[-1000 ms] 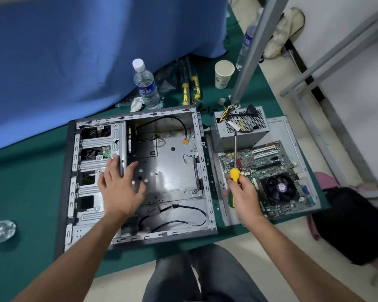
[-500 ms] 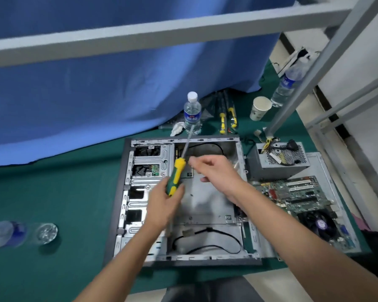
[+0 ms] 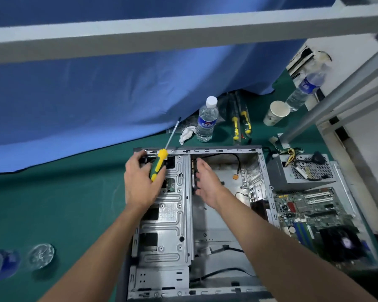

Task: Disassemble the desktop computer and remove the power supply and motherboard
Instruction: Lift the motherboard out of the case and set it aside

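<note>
Green mat (image 3: pixel 70 192), blue drape (image 3: pixel 96 101); left hand (image 3: pixel 140 184) gripping screwdriver (image 3: pixel 158 163), right hand (image 3: pixel 207 182) slack.

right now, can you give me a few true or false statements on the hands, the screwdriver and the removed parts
1. The left hand holds the screwdriver. True.
2. The right hand grips a cable. False: it is open and holds nothing, over the case.
3. The motherboard is still mounted in the case. False: it lies outside, to the right of the case.
4. The power supply sits beyond the motherboard, outside the case. True.
5. The bottle lies on its side. False: it stands upright.
</note>
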`<move>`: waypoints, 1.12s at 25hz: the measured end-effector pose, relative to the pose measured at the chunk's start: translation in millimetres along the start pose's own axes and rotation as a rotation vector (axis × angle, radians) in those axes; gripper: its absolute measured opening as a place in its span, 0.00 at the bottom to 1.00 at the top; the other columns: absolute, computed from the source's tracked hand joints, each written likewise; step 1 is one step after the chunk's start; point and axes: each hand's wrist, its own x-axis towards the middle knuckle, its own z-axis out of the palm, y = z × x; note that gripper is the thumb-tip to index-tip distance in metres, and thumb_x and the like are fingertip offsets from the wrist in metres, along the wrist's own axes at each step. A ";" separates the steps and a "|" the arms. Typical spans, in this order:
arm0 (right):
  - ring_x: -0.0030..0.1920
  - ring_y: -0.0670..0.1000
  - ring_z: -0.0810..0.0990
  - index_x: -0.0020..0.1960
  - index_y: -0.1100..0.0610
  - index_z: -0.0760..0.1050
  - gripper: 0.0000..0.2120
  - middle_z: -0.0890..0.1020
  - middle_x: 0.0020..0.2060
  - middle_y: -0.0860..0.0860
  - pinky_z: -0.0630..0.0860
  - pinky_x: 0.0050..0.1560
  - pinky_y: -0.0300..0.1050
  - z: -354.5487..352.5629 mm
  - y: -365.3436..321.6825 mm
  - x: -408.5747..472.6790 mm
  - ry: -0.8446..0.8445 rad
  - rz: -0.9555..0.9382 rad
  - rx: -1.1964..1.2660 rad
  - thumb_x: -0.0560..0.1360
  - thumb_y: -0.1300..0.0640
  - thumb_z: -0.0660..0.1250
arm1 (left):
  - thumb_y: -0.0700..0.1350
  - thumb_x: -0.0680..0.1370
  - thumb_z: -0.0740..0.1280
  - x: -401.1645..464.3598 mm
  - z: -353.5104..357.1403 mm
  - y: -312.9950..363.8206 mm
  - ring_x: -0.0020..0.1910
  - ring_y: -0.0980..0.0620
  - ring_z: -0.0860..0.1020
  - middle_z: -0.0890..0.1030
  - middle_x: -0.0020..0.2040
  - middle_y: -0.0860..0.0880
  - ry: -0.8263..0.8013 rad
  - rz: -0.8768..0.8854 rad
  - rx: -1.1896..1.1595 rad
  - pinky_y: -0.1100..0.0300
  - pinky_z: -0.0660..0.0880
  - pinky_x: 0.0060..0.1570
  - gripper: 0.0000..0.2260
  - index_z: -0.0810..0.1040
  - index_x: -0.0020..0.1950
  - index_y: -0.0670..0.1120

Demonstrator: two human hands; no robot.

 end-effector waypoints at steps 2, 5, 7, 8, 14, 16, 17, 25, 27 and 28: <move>0.71 0.53 0.69 0.75 0.42 0.62 0.21 0.69 0.73 0.45 0.62 0.73 0.61 9.8 3.4 10.6 -0.001 0.002 0.028 0.82 0.43 0.56 | 0.56 0.78 0.67 2.3 4.6 -3.1 0.72 0.43 0.63 0.69 0.71 0.43 -0.031 0.067 0.127 0.46 0.64 0.69 0.17 0.82 0.43 0.42; 0.71 0.52 0.69 0.76 0.44 0.61 0.22 0.71 0.72 0.46 0.61 0.73 0.59 13.9 8.6 19.1 0.011 -0.016 0.026 0.83 0.44 0.56 | 0.59 0.77 0.62 2.2 2.6 -3.1 0.72 0.43 0.63 0.70 0.70 0.44 -0.018 0.073 0.108 0.46 0.65 0.68 0.20 0.82 0.44 0.44; 0.70 0.51 0.69 0.76 0.45 0.62 0.22 0.70 0.72 0.47 0.63 0.73 0.55 15.4 7.3 18.4 0.057 -0.044 -0.039 0.83 0.44 0.54 | 0.60 0.76 0.61 3.2 1.7 -1.2 0.72 0.44 0.63 0.69 0.70 0.44 -0.031 0.059 0.120 0.47 0.65 0.67 0.20 0.82 0.43 0.44; 0.69 0.50 0.69 0.75 0.45 0.62 0.22 0.70 0.72 0.47 0.63 0.71 0.51 15.6 6.9 16.3 0.098 -0.064 -0.078 0.83 0.44 0.53 | 0.60 0.76 0.61 2.6 1.4 -0.6 0.72 0.44 0.62 0.69 0.70 0.44 -0.037 0.056 0.125 0.47 0.64 0.67 0.20 0.82 0.43 0.44; 0.66 0.47 0.66 0.76 0.49 0.62 0.22 0.67 0.73 0.47 0.62 0.64 0.45 -15.7 0.8 9.6 0.277 -0.188 -0.168 0.84 0.46 0.53 | 0.58 0.77 0.64 3.1 1.7 -2.8 0.72 0.45 0.61 0.69 0.70 0.46 -0.038 0.060 0.101 0.47 0.64 0.67 0.18 0.77 0.35 0.46; 0.63 0.45 0.67 0.75 0.49 0.63 0.22 0.68 0.70 0.47 0.63 0.63 0.45 -25.4 -0.6 7.4 0.280 -0.190 -0.149 0.83 0.46 0.56 | 0.58 0.77 0.65 3.3 2.0 -2.9 0.72 0.46 0.61 0.68 0.70 0.46 -0.038 0.060 0.097 0.47 0.64 0.67 0.17 0.76 0.35 0.47; 0.62 0.46 0.67 0.75 0.49 0.63 0.23 0.68 0.69 0.47 0.64 0.61 0.45 -27.9 -1.7 5.9 0.276 -0.192 -0.148 0.82 0.46 0.58 | 0.57 0.77 0.66 3.7 2.1 -2.6 0.72 0.46 0.61 0.68 0.70 0.47 -0.044 0.060 0.103 0.46 0.64 0.67 0.17 0.77 0.36 0.47; 0.65 0.53 0.71 0.73 0.49 0.67 0.20 0.70 0.71 0.52 0.67 0.61 0.48 -57.5 -4.8 -21.1 0.516 -0.299 -0.163 0.82 0.49 0.60 | 0.57 0.77 0.66 4.4 3.8 -5.9 0.72 0.46 0.61 0.69 0.70 0.47 -0.036 0.070 0.116 0.47 0.64 0.68 0.17 0.80 0.39 0.45; 0.68 0.56 0.70 0.73 0.49 0.66 0.20 0.70 0.71 0.53 0.66 0.61 0.48 -70.3 -4.2 -38.1 0.610 -0.296 -0.136 0.82 0.49 0.59 | 0.57 0.77 0.67 3.6 2.7 -5.5 0.72 0.47 0.61 0.68 0.70 0.47 -0.050 0.064 0.116 0.47 0.64 0.68 0.17 0.81 0.39 0.45; 0.69 0.57 0.70 0.74 0.49 0.66 0.20 0.70 0.72 0.53 0.67 0.62 0.48 -75.4 -5.0 -46.9 0.635 -0.297 -0.120 0.82 0.49 0.59 | 0.57 0.77 0.67 3.3 1.5 -5.3 0.72 0.47 0.61 0.68 0.71 0.47 -0.058 0.061 0.111 0.48 0.64 0.68 0.16 0.81 0.40 0.45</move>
